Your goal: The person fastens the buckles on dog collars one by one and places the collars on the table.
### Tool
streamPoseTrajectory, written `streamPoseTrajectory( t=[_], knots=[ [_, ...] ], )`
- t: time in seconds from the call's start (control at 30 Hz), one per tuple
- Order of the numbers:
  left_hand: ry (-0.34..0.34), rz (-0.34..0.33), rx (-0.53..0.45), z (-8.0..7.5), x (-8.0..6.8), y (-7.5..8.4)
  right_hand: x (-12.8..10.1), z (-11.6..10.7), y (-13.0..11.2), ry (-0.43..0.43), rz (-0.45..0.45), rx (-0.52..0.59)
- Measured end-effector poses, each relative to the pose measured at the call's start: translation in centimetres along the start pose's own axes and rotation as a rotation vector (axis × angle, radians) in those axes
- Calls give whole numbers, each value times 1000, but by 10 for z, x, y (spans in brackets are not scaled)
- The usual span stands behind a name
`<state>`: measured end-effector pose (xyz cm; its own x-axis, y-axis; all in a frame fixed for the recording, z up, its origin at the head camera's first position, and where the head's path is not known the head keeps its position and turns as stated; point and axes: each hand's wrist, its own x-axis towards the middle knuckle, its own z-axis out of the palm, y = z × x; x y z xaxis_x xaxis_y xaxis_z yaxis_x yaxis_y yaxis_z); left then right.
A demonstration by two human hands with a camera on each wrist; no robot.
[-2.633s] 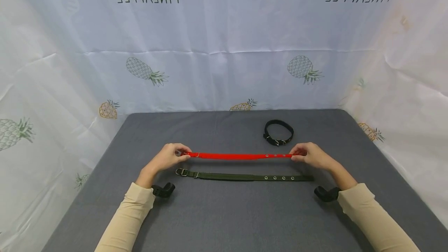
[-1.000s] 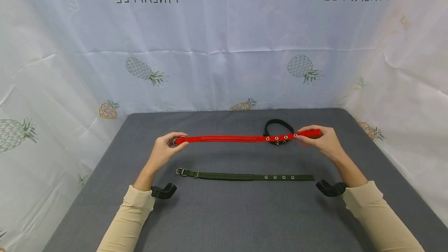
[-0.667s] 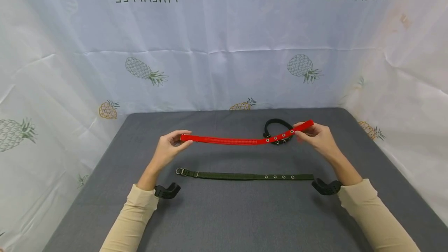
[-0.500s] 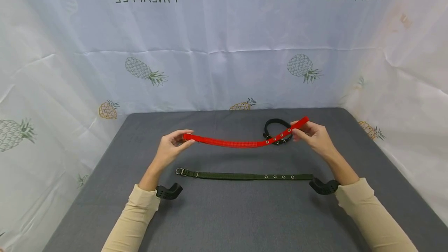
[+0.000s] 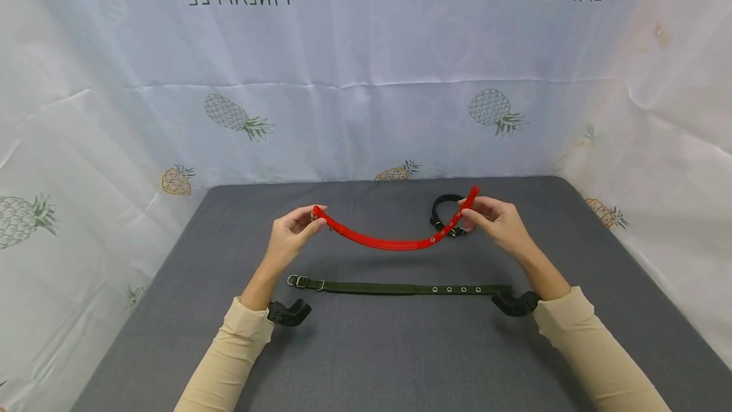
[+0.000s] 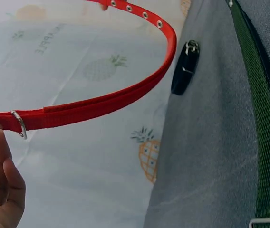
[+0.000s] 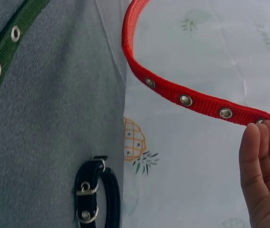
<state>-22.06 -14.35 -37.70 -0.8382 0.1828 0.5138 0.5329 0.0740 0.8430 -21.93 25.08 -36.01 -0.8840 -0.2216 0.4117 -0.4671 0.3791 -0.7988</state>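
Note:
A red collar (image 5: 389, 245) hangs in a sagging curve above the table, held up at both ends. My left hand (image 5: 288, 234) pinches its buckle end; in the left wrist view a metal ring (image 6: 19, 124) shows on the strap beside the fingers. My right hand (image 5: 497, 221) pinches the other end near the metal eyelets (image 7: 186, 100), and the red tip sticks up past the fingers. Below, a green collar (image 5: 372, 288) lies stretched out flat, buckle to the left. The left hand hides most of the red collar's buckle.
A black collar (image 5: 439, 224), buckled into a loop, lies behind the red one, partly covered by it and the right hand. The grey table (image 5: 366, 355) ends at a white pineapple-print curtain (image 5: 366, 132) at the back and sides.
The red collar has been lifted off the table, away from the green one. Both hands then moved toward each other, so the taut strap now sags. The green and black collars stay put.

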Motion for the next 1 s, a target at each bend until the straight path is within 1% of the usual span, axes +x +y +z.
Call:
streamPoseTrajectory(
  t=[0.17, 0.33, 0.43, 0.6, 0.67, 0.83, 0.9, 1.0],
  knots=[
    [-8, 78, -85, 12, 3, 0, 3, 8, -4, -7, 1, 6],
    [-15, 112, -154, 27, 5, 4, 5, 16, -6, -30, 6, 30],
    [-3, 105, -194, 35, 5, 8, 6, 20, -8, -37, 9, 55],
    [21, 89, -231, 44, 7, 12, 7, 25, -10, -36, 1, 74],
    [22, 72, -272, 47, 7, 13, 7, 27, -11, -41, -5, 72],
    [10, 26, -421, 56, 4, 13, 6, 35, -12, -62, -41, 60],
    [5, 15, -441, 59, 3, 12, 6, 39, -13, -65, -57, 66],
    [-9, -1, -441, 64, 1, 11, 6, 43, -14, -61, -64, 86]
  ],
)
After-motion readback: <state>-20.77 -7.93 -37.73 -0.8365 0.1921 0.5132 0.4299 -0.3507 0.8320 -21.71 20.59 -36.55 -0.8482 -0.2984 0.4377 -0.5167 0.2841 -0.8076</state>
